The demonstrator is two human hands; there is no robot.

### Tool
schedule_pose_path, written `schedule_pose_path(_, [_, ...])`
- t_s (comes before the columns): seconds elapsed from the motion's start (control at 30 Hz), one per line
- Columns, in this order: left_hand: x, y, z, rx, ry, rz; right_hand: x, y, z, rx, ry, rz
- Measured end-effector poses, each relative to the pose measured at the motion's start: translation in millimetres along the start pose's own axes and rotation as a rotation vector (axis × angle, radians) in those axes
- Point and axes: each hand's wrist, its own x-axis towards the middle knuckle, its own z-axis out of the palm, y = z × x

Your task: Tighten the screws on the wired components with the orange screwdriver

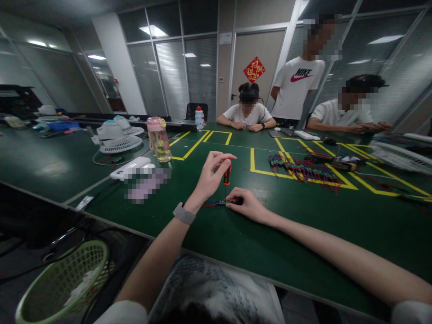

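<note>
My left hand [213, 173] is closed around the top of a small red and black screwdriver [227, 174]. The screwdriver stands upright, its thin shaft pointing down at a small green circuit board [222, 203] with red and blue wires. The tip meets the board or ends just above it; I cannot tell which. My right hand [248, 204] pinches the board's right end against the green table. A dark part shows under the right fingers, its kind unclear.
A bundle of wired circuit boards [303, 171] lies to the right inside yellow tape. On the left are a pink-lidded bottle [158, 141], a white power bank [131, 168] and white fan parts [116, 135]. A green basket [64, 283] stands below the table edge. Several people are across the table.
</note>
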Motion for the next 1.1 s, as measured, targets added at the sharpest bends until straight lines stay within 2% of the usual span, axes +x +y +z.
schedule_pose_path(0.1, [0.6, -2.7, -1.7, -0.196, -0.110, -0.065, 0.0, 0.4, 0.2, 0.003, 0.005, -0.001])
schedule_pose_path(0.17, [1.1, -5.1, -2.8, -0.274, -0.129, -0.111, -0.1, 0.0, 0.1, 0.004, 0.008, -0.003])
schedule_pose_path(0.33, [1.6, -4.9, -4.2, -0.012, 0.024, -0.027, -0.4, -0.8, 0.0, -0.010, 0.003, -0.008])
schedule_pose_path(0.4, [1.8, -3.0, -4.3, 0.010, 0.037, -0.001, -0.4, -1.0, 0.4, -0.013, 0.005, -0.005])
schedule_pose_path(0.57, [1.7, -2.9, -4.1, -0.286, -0.102, -0.138, -0.7, -1.8, 1.2, -0.022, 0.016, 0.001])
schedule_pose_path(0.63, [1.4, -3.9, -4.1, -0.235, -0.065, -0.134, -0.8, -1.5, 1.2, -0.015, 0.016, 0.000])
schedule_pose_path(0.73, [1.3, -3.6, -4.5, -0.023, 0.017, -0.046, -0.7, 0.0, 1.1, -0.014, 0.011, -0.014])
schedule_pose_path(0.8, [1.6, -2.5, -5.2, 0.025, 0.014, -0.016, -0.5, 1.1, 1.1, -0.014, 0.005, -0.028])
schedule_pose_path(0.87, [2.0, -1.6, -6.0, -0.090, -0.053, -0.039, -0.3, 1.6, 1.2, -0.008, 0.004, -0.036])
schedule_pose_path(0.97, [2.1, -2.1, -7.4, -0.351, -0.179, -0.147, -0.1, 1.1, 1.0, 0.001, 0.005, -0.033])
schedule_pose_path(1.03, [1.9, -3.5, -8.3, -0.388, -0.180, -0.188, -0.2, 0.8, 0.8, 0.005, 0.001, -0.028])
schedule_pose_path(1.1, [1.7, -5.2, -8.8, -0.289, -0.113, -0.156, -0.4, 1.1, 0.6, 0.004, -0.003, -0.027])
